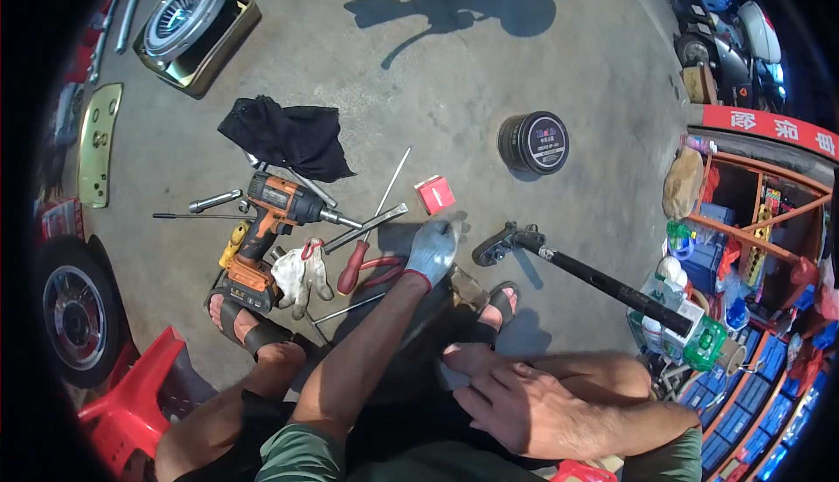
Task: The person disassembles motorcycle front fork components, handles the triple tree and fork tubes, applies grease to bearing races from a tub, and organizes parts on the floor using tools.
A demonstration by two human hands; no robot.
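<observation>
Resting near on the right, beside the bent right leg (603,375), the bare right hand (529,403) is letting its fingers bend loosely, though whether they are holding anything one cannot tell, while farther off the gloved left hand (433,250) is showing curled fingers whose grip one cannot make out. Just beyond it the small red box (434,194) is lying, with red-handled pliers (381,262), a screwdriver (353,268) and an orange-black power driver (278,195) lying leftward. Farther still, a dark cloth (288,137) is lying left and a black tub (533,143) is standing right.
</observation>
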